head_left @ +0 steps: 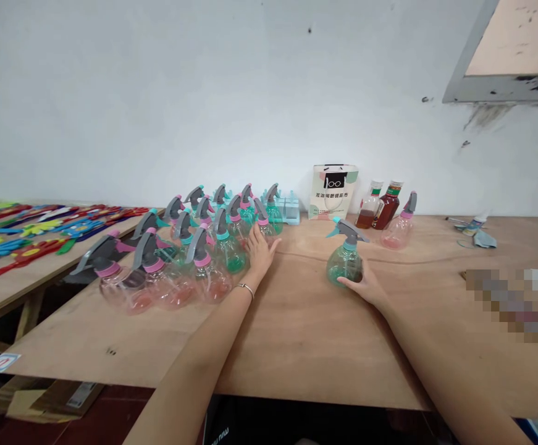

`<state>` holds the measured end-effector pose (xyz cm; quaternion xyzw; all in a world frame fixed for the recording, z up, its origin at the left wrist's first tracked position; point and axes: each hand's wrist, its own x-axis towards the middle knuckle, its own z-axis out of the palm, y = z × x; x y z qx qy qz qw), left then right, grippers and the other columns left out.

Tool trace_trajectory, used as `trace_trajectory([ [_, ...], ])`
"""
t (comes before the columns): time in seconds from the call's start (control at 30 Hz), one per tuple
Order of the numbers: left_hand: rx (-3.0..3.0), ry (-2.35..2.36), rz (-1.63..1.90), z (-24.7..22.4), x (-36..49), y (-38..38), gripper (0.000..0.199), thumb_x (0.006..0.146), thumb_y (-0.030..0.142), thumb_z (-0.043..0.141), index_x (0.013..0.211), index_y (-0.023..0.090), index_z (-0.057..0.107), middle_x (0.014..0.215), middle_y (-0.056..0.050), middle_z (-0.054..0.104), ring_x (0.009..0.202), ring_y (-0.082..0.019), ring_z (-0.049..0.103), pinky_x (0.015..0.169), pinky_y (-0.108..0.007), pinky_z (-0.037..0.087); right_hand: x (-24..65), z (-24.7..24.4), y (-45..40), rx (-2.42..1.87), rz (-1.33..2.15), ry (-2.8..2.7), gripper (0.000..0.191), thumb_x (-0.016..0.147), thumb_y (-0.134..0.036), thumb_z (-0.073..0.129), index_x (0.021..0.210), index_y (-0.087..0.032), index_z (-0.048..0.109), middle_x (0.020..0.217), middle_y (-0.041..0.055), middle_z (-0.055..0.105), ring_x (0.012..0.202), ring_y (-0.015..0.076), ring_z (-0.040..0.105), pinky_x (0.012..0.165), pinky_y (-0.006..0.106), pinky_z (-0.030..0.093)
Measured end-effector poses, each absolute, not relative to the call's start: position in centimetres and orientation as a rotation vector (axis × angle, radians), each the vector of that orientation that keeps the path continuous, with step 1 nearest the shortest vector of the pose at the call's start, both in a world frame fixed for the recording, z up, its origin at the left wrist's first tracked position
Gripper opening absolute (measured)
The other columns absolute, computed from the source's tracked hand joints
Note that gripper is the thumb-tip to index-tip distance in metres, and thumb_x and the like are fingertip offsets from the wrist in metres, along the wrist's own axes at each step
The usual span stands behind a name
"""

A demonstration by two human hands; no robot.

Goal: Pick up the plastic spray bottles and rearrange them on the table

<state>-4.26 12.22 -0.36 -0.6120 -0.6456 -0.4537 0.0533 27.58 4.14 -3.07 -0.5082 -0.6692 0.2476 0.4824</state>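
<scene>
Far left you've got a side bench (13, 272) covered in flat, bright flower-shaped cutouts (32, 232), looks like felt or foam. Next comes the big crowd of spray bottles (189, 247) on the plywood counter (306, 334): round clear bellies tinted pink or green, grey triggers, pink or teal collars, all packed tight. Your left hand (260, 250) lies flat against the right edge of that crowd, fingers spread and holding nothing, thin bracelet (245, 287) on the wrist. Bare wood grain runs between your hands, nothing in the way. Your right hand (364, 285) has its grip cupped around the base of a lone green spray bottle (345, 259), standing upright mid-counter, well apart from the crowd. Behind it by the wall: a small printed paper bag (333, 191), two bottles of brown liquid (380, 207) leaning together, and one pink spray bottle (401, 225). Far right some small bits (475, 232) I can't make out.
</scene>
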Motion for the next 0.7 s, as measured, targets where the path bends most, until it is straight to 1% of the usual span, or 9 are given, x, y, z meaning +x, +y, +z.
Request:
trace_trajectory([
  [0.1,-1.898,-1.995,-1.308,-0.54,-4.17,12.4,0.091,0.092,0.054,0.052,0.157,0.004,0.012,0.157,-0.032,0.03,0.146,-0.042,0.035,0.115,-0.054,0.032,27.46,-2.91,4.05,-1.249,0.618,-1.631,0.089,0.067,-0.056,0.083,0.14,-0.025,0.041,0.139,0.0148,0.06,0.131,0.0366,0.058,0.113,0.059,0.045],
  [0.17,-1.895,-1.992,-1.27,-0.7,-4.17,12.52,0.088,0.094,0.054,0.047,0.157,0.004,0.011,0.156,-0.032,0.031,0.146,-0.041,0.034,0.116,-0.055,0.03,27.36,-2.78,3.99,-1.251,0.625,-1.632,0.091,0.066,-0.057,0.083,0.14,-0.025,0.04,0.139,0.0148,0.06,0.132,0.0365,0.057,0.113,0.059,0.044],
  [0.27,-1.891,-1.962,-1.211,-0.81,-4.25,12.6,0.085,0.095,0.054,0.043,0.157,0.003,0.014,0.154,-0.031,0.036,0.145,-0.042,0.035,0.117,-0.057,0.028,27.2,-2.59,3.93,-1.245,0.642,-1.618,0.091,0.065,-0.058,0.083,0.139,-0.024,0.041,0.137,0.0155,0.061,0.133,0.0374,0.056,0.114,0.059,0.044],
  [0.33,-1.892,-1.965,-1.183,-0.76,-4.31,12.61,0.085,0.096,0.054,0.042,0.156,0.0,0.015,0.153,-0.032,0.038,0.143,-0.043,0.036,0.116,-0.057,0.029,27.1,-2.52,3.92,-1.235,0.657,-1.607,0.091,0.064,-0.058,0.083,0.137,-0.023,0.042,0.137,0.0166,0.061,0.133,0.0383,0.056,0.114,0.059,0.044],
  [0.5,-1.903,-1.988,-1.13,-0.61,-4.29,12.75,0.085,0.096,0.051,0.041,0.156,-0.003,0.014,0.155,-0.032,0.035,0.14,-0.044,0.038,0.113,-0.057,0.032,27.06,-2.44,3.91,-1.225,0.663,-1.606,0.092,0.064,-0.056,0.084,0.138,-0.025,0.04,0.139,0.016,0.06,0.132,0.0376,0.057,0.113,0.059,0.045],
  [0.63,-1.846,-1.952,-1.159,-0.55,-4.52,12.64,0.085,0.095,0.053,0.043,0.155,-0.001,0.017,0.154,-0.032,0.035,0.137,-0.044,0.04,0.11,-0.059,0.033,27.08,-2.34,3.83,-1.238,0.664,-1.616,0.092,0.064,-0.057,0.083,0.137,-0.022,0.039,0.139,0.0171,0.06,0.131,0.037,0.058,0.113,0.058,0.046],
  [0.7,-1.816,-1.879,-1.239,-0.42,-4.78,12.37,0.081,0.094,0.052,0.046,0.153,0.001,0.025,0.149,-0.032,0.04,0.135,-0.042,0.043,0.108,-0.058,0.034,27.04,-2.36,3.87,-1.241,0.651,-1.619,0.091,0.064,-0.057,0.082,0.137,-0.022,0.04,0.139,0.0176,0.059,0.131,0.037,0.057,0.112,0.057,0.046],
])
